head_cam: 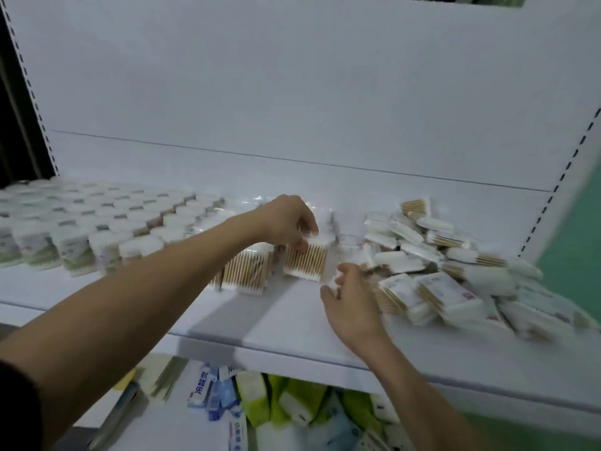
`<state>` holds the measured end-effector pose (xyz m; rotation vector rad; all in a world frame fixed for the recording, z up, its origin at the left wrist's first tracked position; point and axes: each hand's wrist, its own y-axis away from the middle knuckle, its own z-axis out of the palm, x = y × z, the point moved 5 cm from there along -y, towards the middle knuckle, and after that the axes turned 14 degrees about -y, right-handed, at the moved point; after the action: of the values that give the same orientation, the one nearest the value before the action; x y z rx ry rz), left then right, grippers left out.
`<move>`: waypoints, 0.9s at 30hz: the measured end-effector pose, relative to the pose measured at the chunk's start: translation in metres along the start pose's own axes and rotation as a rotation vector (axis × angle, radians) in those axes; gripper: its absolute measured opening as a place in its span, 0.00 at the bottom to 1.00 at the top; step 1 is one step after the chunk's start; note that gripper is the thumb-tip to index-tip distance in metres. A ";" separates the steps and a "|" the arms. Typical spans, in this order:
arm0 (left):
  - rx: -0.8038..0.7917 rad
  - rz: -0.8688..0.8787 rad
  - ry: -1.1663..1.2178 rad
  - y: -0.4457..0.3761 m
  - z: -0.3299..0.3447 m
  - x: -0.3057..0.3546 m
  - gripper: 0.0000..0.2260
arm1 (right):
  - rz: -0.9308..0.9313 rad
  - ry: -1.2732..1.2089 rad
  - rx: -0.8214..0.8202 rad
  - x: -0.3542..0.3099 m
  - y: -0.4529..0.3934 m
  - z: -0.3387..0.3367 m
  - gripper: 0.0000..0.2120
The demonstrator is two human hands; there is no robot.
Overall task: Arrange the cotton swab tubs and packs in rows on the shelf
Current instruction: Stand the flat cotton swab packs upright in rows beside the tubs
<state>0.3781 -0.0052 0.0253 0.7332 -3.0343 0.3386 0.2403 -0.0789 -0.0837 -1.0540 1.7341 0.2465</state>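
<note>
Left hand [287,219] pinches top edge of upright swab pack [305,260], seating it just right of standing pack row [242,271]. Right hand [349,302], fingers loosely curled, holds nothing clearly; blur hides fingertips. Loose pile [455,265] beyond right hand. Tubs [87,229] in rows, far left. Advice: press pack flush against neighbour, front edges aligned on shelf [260,323].

head view, looking down, near shelf [292,327]

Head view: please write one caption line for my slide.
Left hand holds an upright swab pack on the shelf; right hand reaches the loose pile.
</note>
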 end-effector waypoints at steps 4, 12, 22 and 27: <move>0.010 0.028 -0.055 -0.009 0.030 0.009 0.17 | -0.175 0.255 -0.080 0.003 0.012 0.014 0.14; -0.022 0.062 -0.137 -0.010 0.043 0.013 0.25 | -0.126 0.271 -0.084 0.012 0.005 0.015 0.11; 0.086 0.048 -0.477 0.002 0.041 0.021 0.33 | -0.216 0.262 -0.069 -0.002 0.013 0.013 0.12; 0.354 0.013 -0.336 0.035 0.023 0.044 0.28 | -0.243 -0.136 -0.030 -0.024 0.037 -0.016 0.10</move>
<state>0.3243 0.0004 -0.0019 0.8633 -3.3334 0.8511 0.2041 -0.0544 -0.0679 -1.2296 1.4693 0.1865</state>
